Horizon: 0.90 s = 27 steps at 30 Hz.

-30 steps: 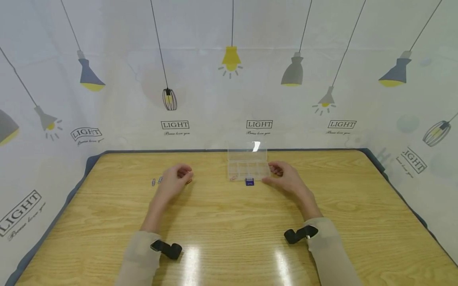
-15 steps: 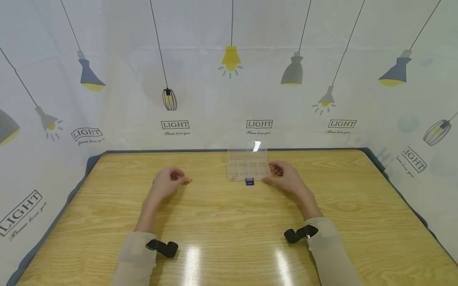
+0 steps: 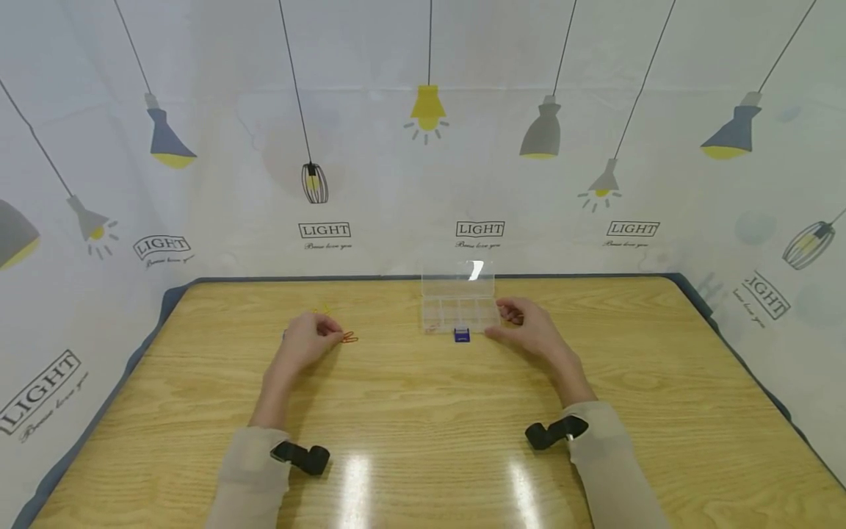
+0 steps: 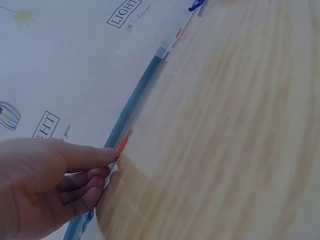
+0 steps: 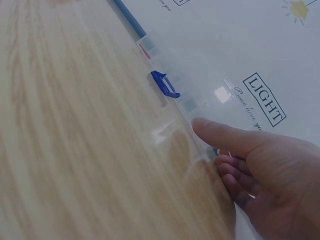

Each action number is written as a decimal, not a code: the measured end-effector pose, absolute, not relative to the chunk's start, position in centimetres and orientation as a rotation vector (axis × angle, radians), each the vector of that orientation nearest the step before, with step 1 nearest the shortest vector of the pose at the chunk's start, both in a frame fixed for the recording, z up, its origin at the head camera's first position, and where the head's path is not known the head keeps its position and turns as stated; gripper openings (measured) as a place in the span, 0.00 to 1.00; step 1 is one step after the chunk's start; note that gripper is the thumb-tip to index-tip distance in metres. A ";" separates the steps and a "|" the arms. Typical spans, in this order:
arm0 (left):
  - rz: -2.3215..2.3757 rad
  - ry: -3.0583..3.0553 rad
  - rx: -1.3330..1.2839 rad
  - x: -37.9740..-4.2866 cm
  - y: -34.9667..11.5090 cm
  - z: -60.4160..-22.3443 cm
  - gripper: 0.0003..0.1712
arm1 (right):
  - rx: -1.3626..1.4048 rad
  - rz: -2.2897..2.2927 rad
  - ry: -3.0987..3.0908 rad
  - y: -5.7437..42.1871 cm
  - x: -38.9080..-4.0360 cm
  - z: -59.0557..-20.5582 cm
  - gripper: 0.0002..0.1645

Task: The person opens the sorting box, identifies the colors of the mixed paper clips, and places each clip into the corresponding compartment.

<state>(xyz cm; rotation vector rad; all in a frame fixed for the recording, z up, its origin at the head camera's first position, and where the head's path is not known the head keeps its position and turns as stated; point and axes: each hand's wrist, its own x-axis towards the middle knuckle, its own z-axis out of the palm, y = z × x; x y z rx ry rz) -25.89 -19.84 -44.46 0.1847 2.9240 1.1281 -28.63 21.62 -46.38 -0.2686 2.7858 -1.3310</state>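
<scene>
My left hand (image 3: pixel 309 342) pinches at red paper clips (image 3: pixel 349 338) on the table's left part, thumb and forefinger meeting at their near end. In the left wrist view, the red tip (image 4: pixel 123 142) sticks out past the thumb. Blue paper clips (image 4: pixel 87 220) lie under that hand, mostly hidden in the head view. Just behind it are yellow paper clips (image 3: pixel 323 309). My right hand (image 3: pixel 529 329) grips the right end of a clear compartment box (image 3: pixel 456 314), thumb at the front corner, fingers behind. The box's lid stands raised. Something red (image 3: pixel 432 330) lies in its front left compartment.
A blue latch (image 3: pixel 462 335) juts from the box's front edge. The wooden table (image 3: pixel 423 411) ends at a dark blue edge against a lamp-printed cloth (image 3: pixel 370 184). Each wrist bears a black camera (image 3: pixel 311 459).
My left hand has moved left, covering the blue clips. The red clips, mostly hidden before, now show at its fingertips, and yellow clips show behind it. My right hand and the box stay put.
</scene>
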 end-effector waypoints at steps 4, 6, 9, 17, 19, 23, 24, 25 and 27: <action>1.132 2.911 0.198 -25.9 -19.9 -44.4 0.07 | -0.287 -1.322 2.793 21.7 -28.7 -46.4 0.42; 1.137 2.905 0.205 -25.9 -20.0 -44.4 0.07 | -0.291 -1.325 2.792 21.7 -28.7 -46.4 0.42; 1.152 2.899 0.201 -25.9 -20.1 -44.3 0.07 | -0.296 -1.319 2.797 21.7 -28.8 -46.5 0.42; 1.187 2.912 0.188 -25.9 -20.1 -44.2 0.08 | -0.276 -1.323 2.787 21.7 -28.9 -46.5 0.43; 1.194 2.915 0.190 -25.9 -20.0 -44.1 0.08 | -0.274 -1.325 2.783 21.7 -28.9 -46.5 0.43; 1.196 2.939 0.169 -25.9 -19.5 -43.9 0.09 | -0.270 -1.327 2.782 21.7 -28.9 -46.5 0.43; 1.198 2.943 0.160 -25.9 -19.4 -43.9 0.10 | -0.278 -1.324 2.784 21.7 -28.9 -46.5 0.42; 1.208 2.942 0.165 -25.9 -19.3 -43.9 0.10 | -0.275 -1.324 2.783 21.7 -28.9 -46.5 0.43; 1.224 2.939 0.174 -25.9 -19.0 -43.9 0.10 | -0.261 -1.340 2.771 21.7 -28.8 -46.4 0.43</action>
